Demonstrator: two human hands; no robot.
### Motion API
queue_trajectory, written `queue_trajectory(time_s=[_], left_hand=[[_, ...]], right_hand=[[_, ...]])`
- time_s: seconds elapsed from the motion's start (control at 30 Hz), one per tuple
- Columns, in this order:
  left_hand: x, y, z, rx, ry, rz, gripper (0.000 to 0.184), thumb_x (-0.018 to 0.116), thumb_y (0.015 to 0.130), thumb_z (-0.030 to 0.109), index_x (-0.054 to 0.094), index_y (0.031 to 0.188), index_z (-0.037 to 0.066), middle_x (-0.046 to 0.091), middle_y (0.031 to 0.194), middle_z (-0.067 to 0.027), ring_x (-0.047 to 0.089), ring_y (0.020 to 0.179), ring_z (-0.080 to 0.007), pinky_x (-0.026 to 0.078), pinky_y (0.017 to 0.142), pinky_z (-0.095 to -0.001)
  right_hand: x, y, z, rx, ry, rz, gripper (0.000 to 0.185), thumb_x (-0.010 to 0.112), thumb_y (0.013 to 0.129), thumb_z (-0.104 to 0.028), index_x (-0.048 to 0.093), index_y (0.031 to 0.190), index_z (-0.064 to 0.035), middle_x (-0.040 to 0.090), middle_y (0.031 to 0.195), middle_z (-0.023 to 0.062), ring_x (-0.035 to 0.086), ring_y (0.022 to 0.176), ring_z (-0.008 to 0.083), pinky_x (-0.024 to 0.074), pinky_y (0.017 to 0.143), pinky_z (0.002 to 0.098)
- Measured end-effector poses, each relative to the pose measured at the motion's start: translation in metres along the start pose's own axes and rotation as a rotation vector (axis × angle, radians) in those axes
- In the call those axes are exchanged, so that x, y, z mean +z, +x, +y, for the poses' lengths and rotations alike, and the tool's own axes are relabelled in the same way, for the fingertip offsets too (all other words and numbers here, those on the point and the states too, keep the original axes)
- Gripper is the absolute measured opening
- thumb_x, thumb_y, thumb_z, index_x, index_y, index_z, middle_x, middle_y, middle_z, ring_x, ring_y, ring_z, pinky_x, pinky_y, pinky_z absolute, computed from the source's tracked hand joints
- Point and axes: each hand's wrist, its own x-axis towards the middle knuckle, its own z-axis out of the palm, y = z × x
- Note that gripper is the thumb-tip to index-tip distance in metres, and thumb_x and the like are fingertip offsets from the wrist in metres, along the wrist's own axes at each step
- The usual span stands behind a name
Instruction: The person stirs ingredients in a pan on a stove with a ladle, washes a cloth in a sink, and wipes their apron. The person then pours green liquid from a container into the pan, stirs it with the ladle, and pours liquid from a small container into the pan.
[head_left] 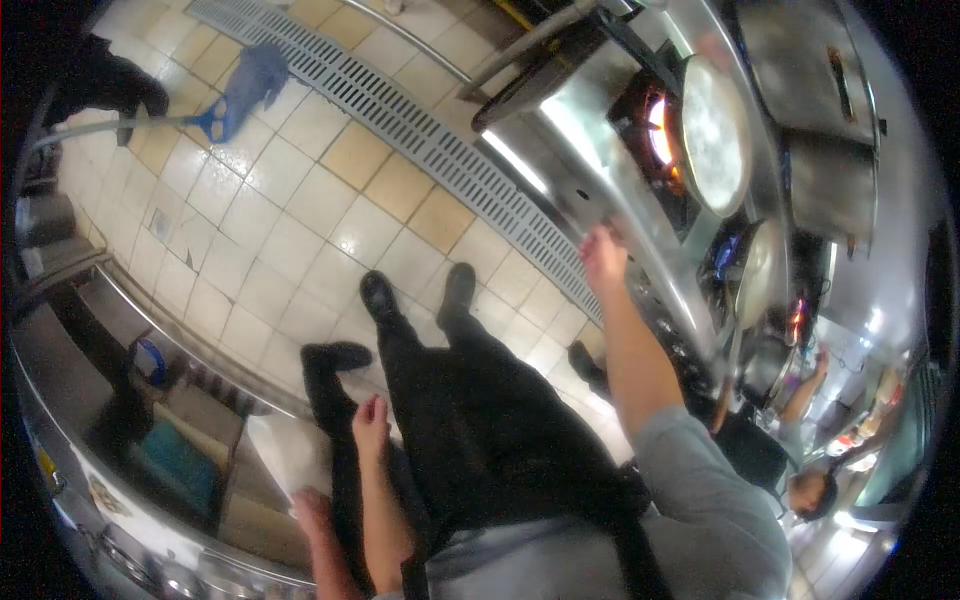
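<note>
My right hand [604,260] reaches to the front panel of the steel stove [560,150], fingers curled against it near the control knobs. Motion blur hides what the fingertips grip. Over a tall orange flame [660,130], beside that hand, a large pan [715,140] holds pale, steaming contents. Behind it a smaller pan [755,275] sits over a blue flame. My left hand [370,428] hangs low by my apron [500,430], fingers loosely closed with nothing visible in them.
Another person's hand [312,510] holds a white object [290,455] at lower left. A floor grate [420,130] runs along the stove. A blue mop head [250,85] lies on the tiles. Large steel pots [825,190] stand behind the burners; another person [808,490] is at right.
</note>
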Motion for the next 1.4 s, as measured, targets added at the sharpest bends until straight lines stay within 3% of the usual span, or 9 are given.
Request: queue_trajectory(time_s=[0.53, 0.67, 0.73, 0.87, 1.0, 1.07, 1.13, 1.27, 1.4], left_hand=[[-0.015, -0.004, -0.052, -0.016, 0.016, 0.044, 0.039, 0.071, 0.092, 0.025, 0.064, 0.118, -0.003, 0.064, 0.084, -0.0025, 0.052, 0.061, -0.0077, 0.042, 0.051, -0.0229], [-0.036, 0.0, -0.08, -0.063, 0.126, -0.032, 0.047, 0.073, 0.09, 0.033, 0.062, 0.123, 0.001, 0.066, 0.101, -0.0041, 0.06, 0.076, -0.0092, 0.048, 0.053, -0.0239], [-0.023, -0.027, -0.05, -0.063, -0.042, 0.113, 0.031, 0.072, 0.091, 0.022, 0.065, 0.11, -0.002, 0.061, 0.08, 0.0002, 0.053, 0.067, -0.0083, 0.043, 0.059, -0.0236], [-0.039, -0.027, -0.055, 0.001, -0.024, 0.074, 0.027, 0.071, 0.091, 0.022, 0.065, 0.105, 0.0, 0.061, 0.08, 0.0012, 0.052, 0.069, -0.0077, 0.042, 0.06, -0.0232], [-0.065, -0.018, -0.081, -0.066, 0.009, 0.023, 0.029, 0.074, 0.091, 0.024, 0.065, 0.104, 0.001, 0.062, 0.081, 0.0016, 0.051, 0.066, -0.0064, 0.04, 0.056, -0.0233], [-0.07, -0.016, -0.088, -0.076, -0.049, 0.001, 0.031, 0.075, 0.09, 0.025, 0.065, 0.105, 0.001, 0.062, 0.082, 0.0013, 0.051, 0.066, -0.0059, 0.039, 0.054, -0.0233], [-0.075, -0.017, -0.089, -0.122, 0.146, 0.029, 0.039, 0.078, 0.088, 0.027, 0.064, 0.111, -0.001, 0.065, 0.085, -0.0008, 0.054, 0.066, -0.0065, 0.041, 0.054, -0.0226], [-0.074, -0.024, -0.079, -0.171, 0.185, 0.079, 0.05, 0.079, 0.087, 0.028, 0.062, 0.12, -0.005, 0.068, 0.095, -0.0059, 0.062, 0.082, -0.0116, 0.049, 0.07, -0.0248], [-0.086, -0.024, -0.088, -0.144, 0.166, 0.068, 0.048, 0.078, 0.088, 0.026, 0.06, 0.12, -0.005, 0.067, 0.101, -0.0084, 0.062, 0.092, -0.0144, 0.049, 0.081, -0.0292]], right_hand=[[-0.007, 0.004, 0.0, 0.06, 0.056, -0.055, 0.014, 0.064, 0.088, -0.014, 0.054, 0.092, -0.0057, 0.057, 0.072, 0.006, 0.058, 0.06, 0.0191, 0.0485, 0.052, 0.0331], [-0.009, 0.006, 0.002, 0.048, 0.082, -0.084, 0.015, 0.065, 0.087, -0.015, 0.054, 0.091, -0.0058, 0.058, 0.072, 0.0063, 0.059, 0.061, 0.0191, 0.0481, 0.053, 0.0326], [-0.012, 0.006, 0.005, 0.053, 0.092, -0.08, 0.016, 0.066, 0.087, -0.016, 0.055, 0.092, -0.0055, 0.059, 0.073, 0.0066, 0.059, 0.062, 0.0193, 0.048, 0.053, 0.0324], [-0.012, -0.005, 0.002, 0.064, 0.085, -0.102, 0.029, 0.07, 0.088, -0.023, 0.054, 0.105, -0.0057, 0.062, 0.083, 0.0076, 0.062, 0.069, 0.02, 0.0488, 0.056, 0.0348], [-0.01, -0.019, -0.006, 0.111, 0.053, -0.066, 0.045, 0.074, 0.088, -0.031, 0.05, 0.118, -0.0067, 0.063, 0.091, 0.0078, 0.064, 0.075, 0.0199, 0.0488, 0.058, 0.0361], [-0.005, -0.022, -0.01, 0.106, 0.04, -0.028, 0.046, 0.075, 0.087, -0.031, 0.051, 0.117, -0.0061, 0.063, 0.09, 0.0078, 0.064, 0.074, 0.0197, 0.0489, 0.058, 0.0359], [0.0, -0.024, -0.011, 0.112, 0.024, 0.007, 0.046, 0.075, 0.087, -0.031, 0.052, 0.117, -0.0056, 0.063, 0.088, 0.0078, 0.064, 0.074, 0.0195, 0.049, 0.058, 0.0358], [0.006, -0.01, -0.008, 0.07, -0.056, 0.061, 0.034, 0.073, 0.088, -0.021, 0.057, 0.109, -0.0013, 0.062, 0.084, 0.0095, 0.063, 0.068, 0.0201, 0.0479, 0.054, 0.0328], [0.004, -0.006, -0.001, 0.018, -0.016, 0.051, 0.023, 0.068, 0.09, -0.015, 0.062, 0.103, 0.003, 0.062, 0.082, 0.0103, 0.061, 0.067, 0.0206, 0.047, 0.052, 0.0312]])
